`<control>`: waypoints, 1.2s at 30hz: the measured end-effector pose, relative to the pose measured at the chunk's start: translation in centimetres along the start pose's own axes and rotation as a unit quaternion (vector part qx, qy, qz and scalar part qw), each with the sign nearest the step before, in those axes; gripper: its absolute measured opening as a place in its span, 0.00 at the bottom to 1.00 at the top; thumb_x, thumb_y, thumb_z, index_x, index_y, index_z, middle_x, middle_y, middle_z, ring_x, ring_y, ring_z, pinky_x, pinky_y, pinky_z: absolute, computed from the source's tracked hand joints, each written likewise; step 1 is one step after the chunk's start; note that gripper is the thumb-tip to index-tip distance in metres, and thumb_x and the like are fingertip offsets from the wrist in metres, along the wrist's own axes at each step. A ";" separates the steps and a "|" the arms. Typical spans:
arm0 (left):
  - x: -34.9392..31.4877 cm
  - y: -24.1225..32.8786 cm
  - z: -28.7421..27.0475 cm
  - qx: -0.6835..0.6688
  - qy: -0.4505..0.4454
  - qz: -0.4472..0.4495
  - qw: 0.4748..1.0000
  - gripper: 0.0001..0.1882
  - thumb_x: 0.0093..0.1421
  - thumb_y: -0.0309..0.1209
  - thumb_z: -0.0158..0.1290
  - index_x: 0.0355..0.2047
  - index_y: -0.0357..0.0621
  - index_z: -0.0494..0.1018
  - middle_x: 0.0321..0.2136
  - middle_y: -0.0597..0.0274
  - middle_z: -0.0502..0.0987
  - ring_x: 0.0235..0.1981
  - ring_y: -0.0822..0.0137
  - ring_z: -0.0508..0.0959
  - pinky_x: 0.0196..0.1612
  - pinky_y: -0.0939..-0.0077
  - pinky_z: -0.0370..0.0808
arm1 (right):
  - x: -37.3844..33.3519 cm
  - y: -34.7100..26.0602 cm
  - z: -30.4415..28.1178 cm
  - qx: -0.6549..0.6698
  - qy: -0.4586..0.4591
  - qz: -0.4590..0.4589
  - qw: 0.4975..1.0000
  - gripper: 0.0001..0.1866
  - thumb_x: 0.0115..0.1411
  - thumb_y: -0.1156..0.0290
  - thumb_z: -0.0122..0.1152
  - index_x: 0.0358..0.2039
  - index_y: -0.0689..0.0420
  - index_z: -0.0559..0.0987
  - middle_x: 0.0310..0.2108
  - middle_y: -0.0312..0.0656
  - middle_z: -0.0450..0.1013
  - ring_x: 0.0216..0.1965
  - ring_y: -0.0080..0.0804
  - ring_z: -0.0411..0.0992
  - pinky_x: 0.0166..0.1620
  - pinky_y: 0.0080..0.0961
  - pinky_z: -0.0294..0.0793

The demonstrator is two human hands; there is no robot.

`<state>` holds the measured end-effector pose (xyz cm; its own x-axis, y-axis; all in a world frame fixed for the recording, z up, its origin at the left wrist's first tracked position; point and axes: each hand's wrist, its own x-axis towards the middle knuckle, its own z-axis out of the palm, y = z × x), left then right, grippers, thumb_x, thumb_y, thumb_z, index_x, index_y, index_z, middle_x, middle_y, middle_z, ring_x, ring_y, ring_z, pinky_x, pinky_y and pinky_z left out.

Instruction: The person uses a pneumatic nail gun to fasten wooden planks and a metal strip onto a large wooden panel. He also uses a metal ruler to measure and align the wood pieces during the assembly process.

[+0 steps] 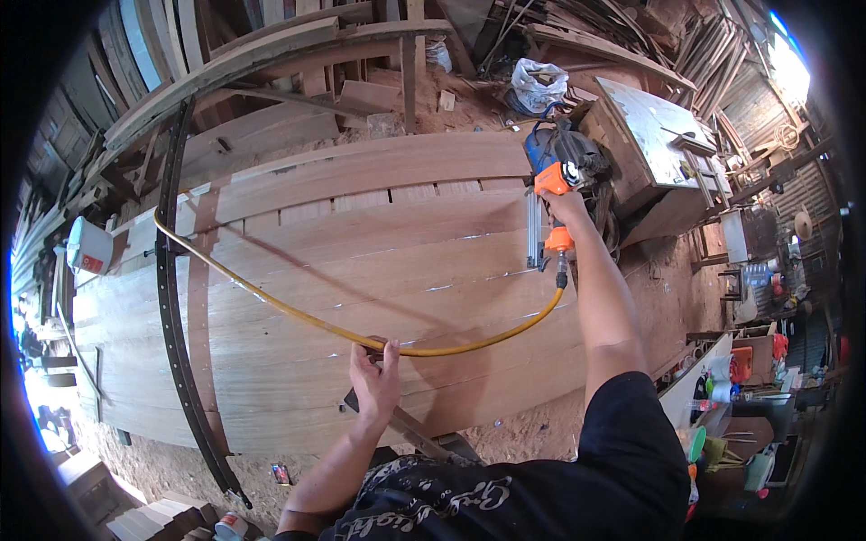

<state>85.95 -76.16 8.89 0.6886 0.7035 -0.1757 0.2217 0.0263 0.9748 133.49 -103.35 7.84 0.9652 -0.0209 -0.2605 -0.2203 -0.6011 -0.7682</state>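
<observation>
My right hand (pixel 566 209) is wrapped round the handle of an orange pneumatic nail gun (pixel 558 239), held over the far right end of a wide wooden panel (pixel 316 316). The gun's grey magazine hangs on its left side. A yellow air hose (pixel 469 348) joins the bottom of the handle and curves leftward across the panel. Near the panel's front edge, my left hand (pixel 374 383) pinches this hose between thumb and fingers. Further along, the hose runs to a long dark metal bar clamp (pixel 170 311) lying across the boards.
Beyond the panel's right end stand a blue air compressor (pixel 544 151) and a wooden cabinet (pixel 622 153). A white bucket (pixel 90 243) is at the far left. Timber rails (pixel 271 45) and stacked planks line the back. A slanted wooden support (pixel 410 433) shows near my body.
</observation>
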 end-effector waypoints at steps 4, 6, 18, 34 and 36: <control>0.0 0.6 2.8 0.013 0.012 0.025 1.000 0.13 0.69 0.32 0.64 0.42 0.35 0.74 0.31 0.59 0.78 0.33 0.69 0.77 0.40 0.69 0.76 | 2.8 0.4 -0.2 -0.090 -0.014 -0.076 0.993 0.14 0.70 0.59 0.68 0.37 0.57 0.78 0.19 0.35 0.71 0.15 0.28 0.72 0.19 0.34 0.74; 0.3 0.7 3.3 0.014 0.022 0.023 0.999 0.13 0.69 0.32 0.64 0.42 0.35 0.74 0.31 0.59 0.78 0.32 0.68 0.77 0.40 0.69 0.76 | 2.9 -0.4 0.4 -0.105 -0.029 -0.087 0.990 0.14 0.70 0.59 0.68 0.38 0.57 0.78 0.19 0.34 0.70 0.15 0.28 0.72 0.19 0.34 0.75; 1.4 -0.5 4.7 0.013 0.006 -0.007 1.000 0.12 0.70 0.32 0.63 0.42 0.36 0.74 0.31 0.63 0.77 0.33 0.73 0.75 0.40 0.73 0.75 | 3.4 -2.0 -0.4 -0.203 -0.050 -0.030 0.978 0.20 0.66 0.58 0.69 0.52 0.57 0.81 0.34 0.47 0.83 0.33 0.38 0.84 0.37 0.40 0.83; 2.6 0.7 5.8 0.015 -0.019 -0.023 0.999 0.12 0.70 0.32 0.64 0.41 0.38 0.74 0.32 0.64 0.78 0.33 0.74 0.76 0.40 0.75 0.74 | 2.9 -1.7 -1.5 -0.237 -0.019 -0.076 0.968 0.19 0.65 0.55 0.71 0.43 0.59 0.83 0.26 0.41 0.79 0.22 0.33 0.78 0.29 0.37 0.80; 2.8 0.4 5.1 0.026 -0.009 -0.011 1.000 0.12 0.69 0.32 0.64 0.41 0.37 0.74 0.32 0.63 0.78 0.33 0.73 0.76 0.40 0.74 0.75 | 1.0 -2.6 -2.0 -0.181 -0.024 -0.084 0.980 0.19 0.65 0.54 0.72 0.41 0.59 0.83 0.25 0.39 0.78 0.22 0.31 0.77 0.27 0.36 0.79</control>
<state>91.49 -77.78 8.11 0.6959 0.6898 -0.1999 0.2721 0.0044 0.9623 135.31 -103.43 10.77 0.9738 0.1348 -0.1831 0.0131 -0.8372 -0.5468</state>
